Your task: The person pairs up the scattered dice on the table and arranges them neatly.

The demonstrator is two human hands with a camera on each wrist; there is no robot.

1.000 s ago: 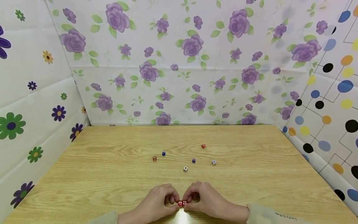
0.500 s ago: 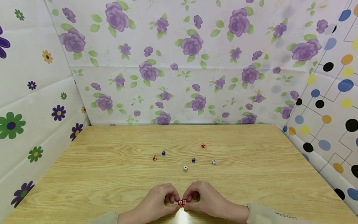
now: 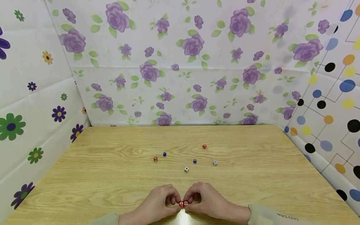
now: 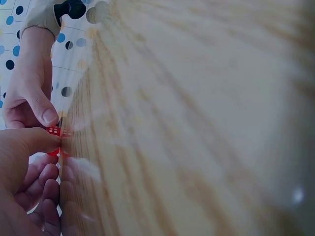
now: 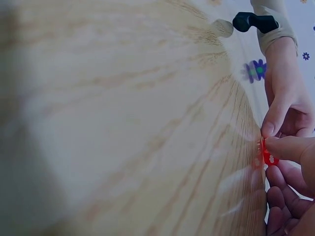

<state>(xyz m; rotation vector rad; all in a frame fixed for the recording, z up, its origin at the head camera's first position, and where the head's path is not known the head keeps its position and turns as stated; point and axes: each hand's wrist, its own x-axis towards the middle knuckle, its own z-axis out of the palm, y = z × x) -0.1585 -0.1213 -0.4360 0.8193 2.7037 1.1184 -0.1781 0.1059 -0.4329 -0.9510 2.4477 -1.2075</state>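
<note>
Two red dice with white pips sit side by side on the table close to its front edge in the head view. My left hand (image 3: 161, 200) pinches the left red die (image 3: 181, 204) between thumb and index finger. From the other side, my right hand (image 3: 207, 200) pinches the right red die (image 3: 186, 203) the same way. The fingertips of both hands nearly meet around the pair. In the right wrist view, part of a red die (image 5: 270, 159) shows below a thumb; fingers cover much of both dice in the wrist views.
Farther back on the wooden table (image 3: 112, 178) lie loose dice: a red die (image 3: 155, 159), a blue die (image 3: 164, 154), a second blue die (image 3: 195, 161), a white die (image 3: 186, 169), another white die (image 3: 215, 163) and a far red die (image 3: 204, 146). Patterned sheets (image 3: 180, 87) surround the table.
</note>
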